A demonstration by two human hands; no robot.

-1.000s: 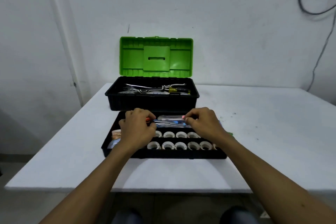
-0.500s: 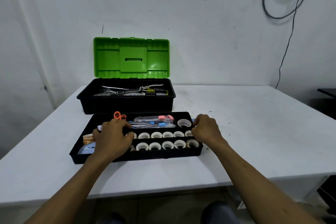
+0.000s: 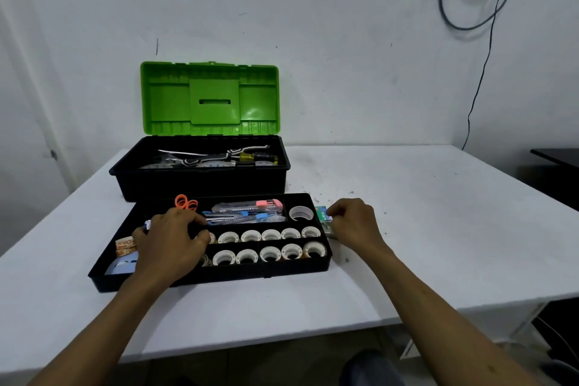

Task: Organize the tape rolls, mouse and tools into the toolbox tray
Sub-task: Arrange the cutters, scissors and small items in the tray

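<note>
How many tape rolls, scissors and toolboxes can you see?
Small white tape rolls: 12, two half hidden by the left hand
Large white tape roll: 1
Orange-handled scissors: 1
Black toolbox with green lid: 1
Total: 15

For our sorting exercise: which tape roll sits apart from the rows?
The tape roll alone in the tray's back-right compartment; the other rolls fill two front rows.
</note>
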